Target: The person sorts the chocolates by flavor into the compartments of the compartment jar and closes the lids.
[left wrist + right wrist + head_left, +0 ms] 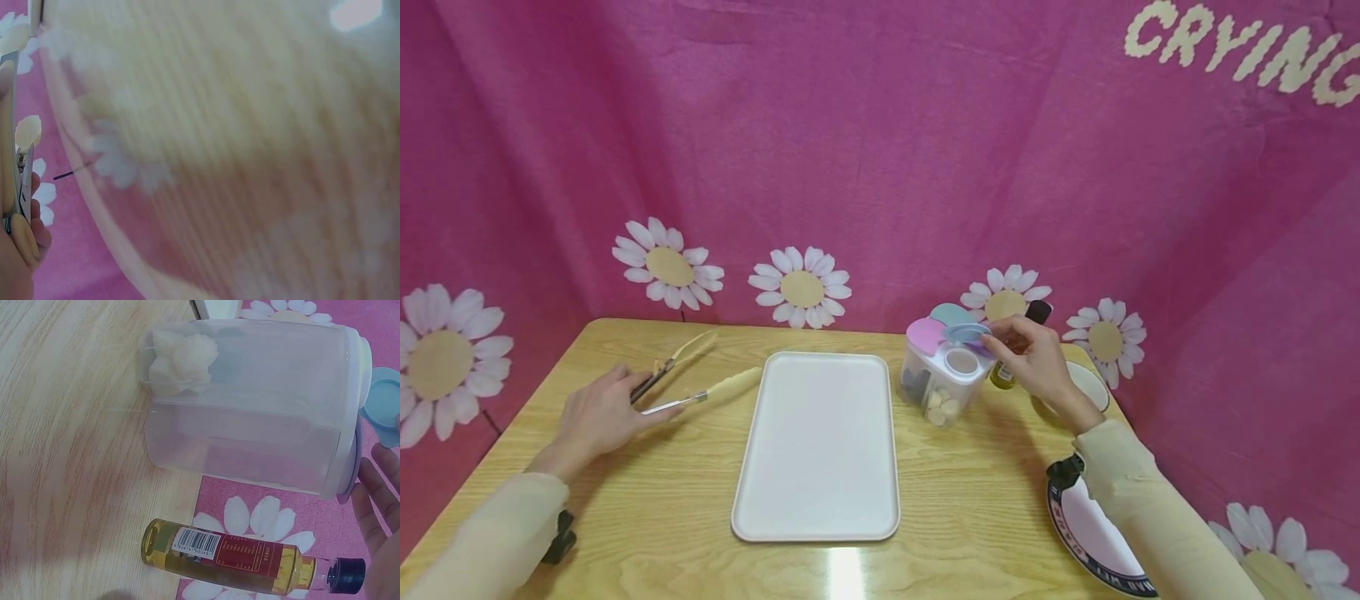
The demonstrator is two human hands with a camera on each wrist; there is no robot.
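Observation:
My right hand (1033, 358) pinches the raised blue lid (964, 333) of a clear storage container (250, 412). Under that lid a round opening (962, 361) shows in the white top. The pink lid (925, 335) and the green lid (952, 314) lie flat. Pale round pieces (181, 362) sit at the bottom of one compartment, and dark ones (914, 383) in another. Over the left of the table, my left hand (598, 412) holds a pair of tongs (730, 387) with cream-coloured tips, their arms spread apart. The left wrist view catches the tongs (7, 137) at its edge.
A white tray (816, 450) lies mid-table between the hands. An oil bottle (219, 556) with a black cap stands behind the right hand. Right of it is a pale bowl (1088, 383), and a dark-rimmed plate (1093, 533) lies partly under the right forearm.

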